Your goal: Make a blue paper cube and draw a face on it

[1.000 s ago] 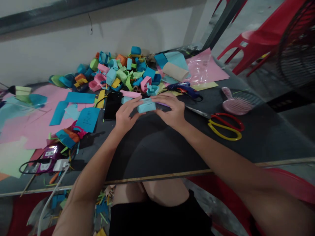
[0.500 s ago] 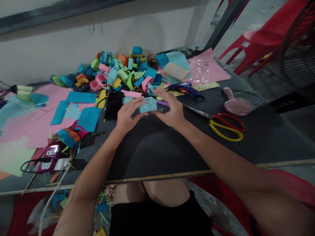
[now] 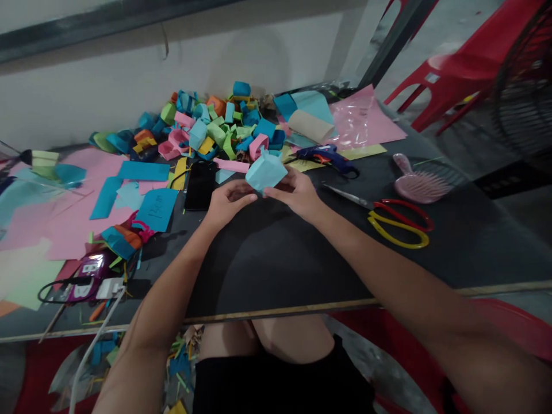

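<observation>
together, the left hand [image 3: 226, 204] and right hand [image 3: 301, 198], half-curled, grip a tilted blue paper box [image 3: 266, 171]; one corner points forward, its long axis unclear.

The box [image 3: 266, 171] is matt paper; left of it, a glossy phone [image 3: 200, 187]; right of it, metal scissors [image 3: 371, 205] with smooth plastic handles [image 3: 401, 245]; matt worktop [image 3: 284, 259].

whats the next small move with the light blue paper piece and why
I'd probably turn the light blue paper piece level between the left hand and right hand, since it looks tilted, with one corner pointing down.
</observation>
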`<state>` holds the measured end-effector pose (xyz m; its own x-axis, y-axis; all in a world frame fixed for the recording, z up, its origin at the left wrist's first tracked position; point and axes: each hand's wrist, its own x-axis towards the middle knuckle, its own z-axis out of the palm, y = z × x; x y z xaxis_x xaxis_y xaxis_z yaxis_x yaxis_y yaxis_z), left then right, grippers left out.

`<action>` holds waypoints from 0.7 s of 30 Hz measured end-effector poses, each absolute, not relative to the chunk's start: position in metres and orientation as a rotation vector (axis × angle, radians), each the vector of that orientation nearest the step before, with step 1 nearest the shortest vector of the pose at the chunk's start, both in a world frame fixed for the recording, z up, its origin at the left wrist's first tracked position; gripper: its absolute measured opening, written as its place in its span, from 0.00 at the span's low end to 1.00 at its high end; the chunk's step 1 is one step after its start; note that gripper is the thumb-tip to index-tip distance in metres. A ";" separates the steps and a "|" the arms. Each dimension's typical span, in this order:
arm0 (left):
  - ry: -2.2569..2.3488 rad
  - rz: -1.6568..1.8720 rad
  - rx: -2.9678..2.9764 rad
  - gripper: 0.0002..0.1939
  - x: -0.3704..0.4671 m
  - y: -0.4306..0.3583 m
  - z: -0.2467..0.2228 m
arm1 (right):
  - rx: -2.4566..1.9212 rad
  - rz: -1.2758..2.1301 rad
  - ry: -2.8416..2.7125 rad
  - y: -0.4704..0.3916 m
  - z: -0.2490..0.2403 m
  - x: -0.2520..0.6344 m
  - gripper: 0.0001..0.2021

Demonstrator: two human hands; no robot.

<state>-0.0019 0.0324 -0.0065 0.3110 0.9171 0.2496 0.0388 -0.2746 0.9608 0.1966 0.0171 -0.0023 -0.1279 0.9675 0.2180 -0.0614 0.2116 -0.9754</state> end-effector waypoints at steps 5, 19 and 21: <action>0.911 1.166 1.542 0.21 0.002 0.032 -0.005 | -0.958 1.283 -1.330 0.017 -0.003 0.193 0.32; 0.956 1.252 1.391 0.25 0.003 0.035 -0.010 | -0.999 1.392 -1.386 0.017 0.000 0.194 0.23; 0.962 1.241 1.426 0.25 0.002 0.034 -0.009 | -0.991 1.356 -1.390 0.018 -0.003 0.194 0.24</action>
<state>0.0022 0.0345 -0.0090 0.1655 0.9630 0.2125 -0.0341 -0.2098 0.9772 0.1937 0.0179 -0.0030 -0.2476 0.9657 0.0783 -0.0545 0.0668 -0.9963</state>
